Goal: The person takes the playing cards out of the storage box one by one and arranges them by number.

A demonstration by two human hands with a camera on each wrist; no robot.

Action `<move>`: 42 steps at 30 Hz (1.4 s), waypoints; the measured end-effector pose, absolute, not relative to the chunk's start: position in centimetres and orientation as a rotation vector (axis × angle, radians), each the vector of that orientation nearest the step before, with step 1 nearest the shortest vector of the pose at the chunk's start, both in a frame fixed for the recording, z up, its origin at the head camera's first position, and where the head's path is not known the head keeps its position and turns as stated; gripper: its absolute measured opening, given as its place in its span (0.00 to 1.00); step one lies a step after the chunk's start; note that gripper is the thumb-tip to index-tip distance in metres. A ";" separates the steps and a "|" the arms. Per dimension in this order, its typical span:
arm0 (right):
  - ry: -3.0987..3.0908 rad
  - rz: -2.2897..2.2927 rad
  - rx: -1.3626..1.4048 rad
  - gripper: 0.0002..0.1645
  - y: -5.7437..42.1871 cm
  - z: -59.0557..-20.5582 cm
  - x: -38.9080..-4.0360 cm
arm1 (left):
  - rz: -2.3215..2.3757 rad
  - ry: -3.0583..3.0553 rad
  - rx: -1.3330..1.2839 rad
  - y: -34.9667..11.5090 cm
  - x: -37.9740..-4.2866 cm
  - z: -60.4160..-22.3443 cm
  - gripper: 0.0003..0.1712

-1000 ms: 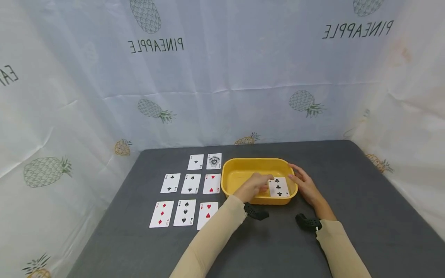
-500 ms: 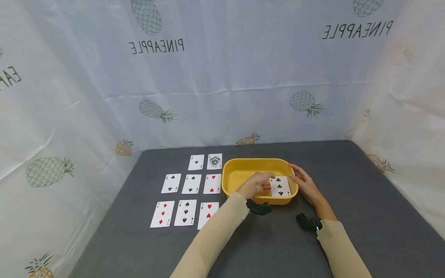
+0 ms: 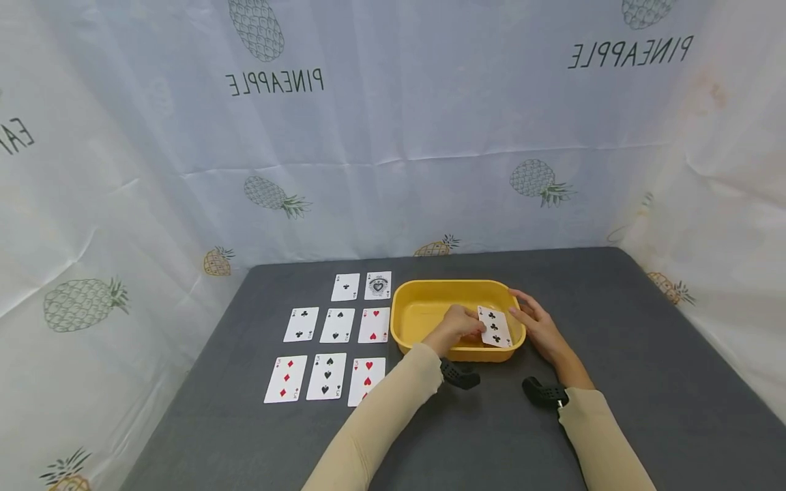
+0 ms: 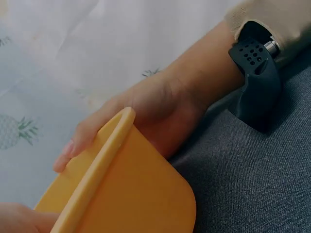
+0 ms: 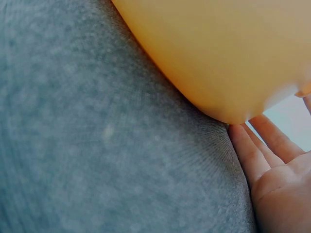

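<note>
My left hand [image 3: 454,326] reaches into the yellow plastic tub [image 3: 420,290] and pinches a playing card, the three of clubs [image 3: 497,331], by its left edge. The card is tilted over the tub's right part; whether others lie beneath it is hidden. Fingers of this hand show at the bottom-left corner of the left wrist view. My right hand [image 3: 540,327] holds the tub's right end, thumb over the rim. In the right wrist view, the right hand's fingers [image 5: 250,153] touch the tub's outer wall [image 5: 218,58].
Left of the tub, several face-up cards lie in rows on the dark table [image 3: 245,443]: the ace of clubs [image 3: 346,290], a two of hearts [image 3: 373,333], a three of spades [image 3: 327,382] and others. My left sleeve covers a corner of the three of hearts [image 3: 366,378]. A pineapple-print curtain [image 3: 393,123] hangs behind.
My left hand's fingers have closed on the three of clubs, and the card has turned and tilted, its left edge lifted. The right hand stays on the tub.
</note>
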State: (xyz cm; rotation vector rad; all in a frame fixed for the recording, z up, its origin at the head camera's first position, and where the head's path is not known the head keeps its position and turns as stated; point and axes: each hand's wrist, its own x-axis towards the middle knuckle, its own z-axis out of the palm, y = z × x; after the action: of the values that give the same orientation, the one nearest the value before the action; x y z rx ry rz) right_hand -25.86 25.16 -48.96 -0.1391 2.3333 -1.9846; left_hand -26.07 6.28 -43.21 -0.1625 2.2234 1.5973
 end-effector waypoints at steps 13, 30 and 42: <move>2.325 -2.003 -0.166 0.37 25.1 -48.9 -25.7 | 1.662 2.176 -0.272 6.3 -26.0 -43.3 0.14; 2.309 -2.002 -0.172 0.37 25.4 -48.9 -25.7 | 1.823 2.061 -0.127 3.6 -25.7 -41.6 0.14; 2.314 -2.003 -0.176 0.38 25.2 -48.9 -25.7 | 1.775 2.130 -0.044 -0.2 -25.0 -40.4 0.17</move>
State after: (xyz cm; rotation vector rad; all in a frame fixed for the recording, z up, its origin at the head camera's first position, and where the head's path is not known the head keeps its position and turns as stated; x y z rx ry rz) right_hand -25.66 25.21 -48.86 -0.1762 2.3144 -2.0026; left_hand -24.96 -0.17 -40.41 -0.0445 2.1296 1.7752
